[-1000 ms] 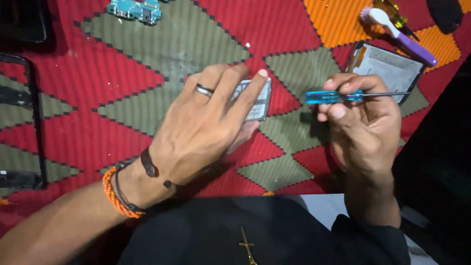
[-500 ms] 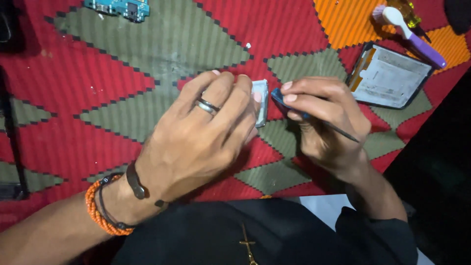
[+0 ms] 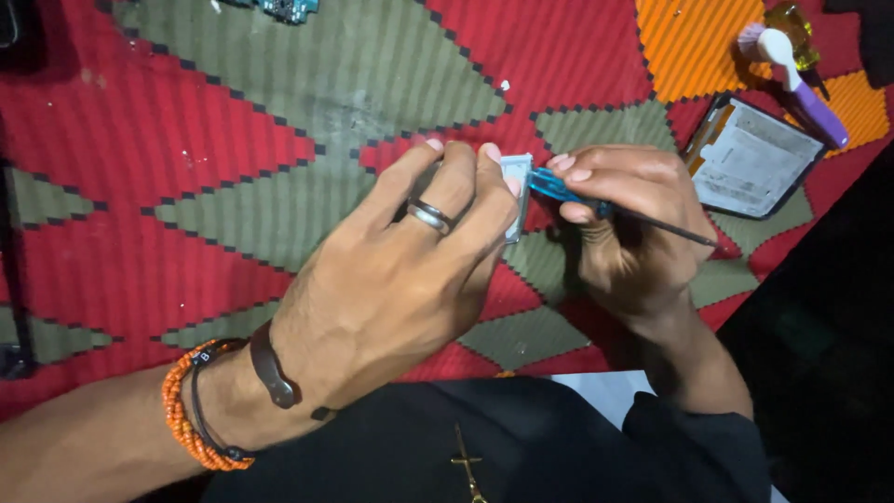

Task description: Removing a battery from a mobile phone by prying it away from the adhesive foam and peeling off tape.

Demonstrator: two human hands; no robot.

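In the middle of the frame, the left hand pinches a small grey part between thumb and fingers. The right hand squeezes a blue screwdriver whose handle touches the part. The person does best to hold the part very still and press softly.

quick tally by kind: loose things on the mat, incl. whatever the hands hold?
Screwdriver, blue handle, in right hand: 1
Small grey part, held by left hand: 1
Opened phone body: 1
Brush, white and purple: 1
Small amber bottle: 1
Circuit board, cut off by the top edge: 1
Total: 6
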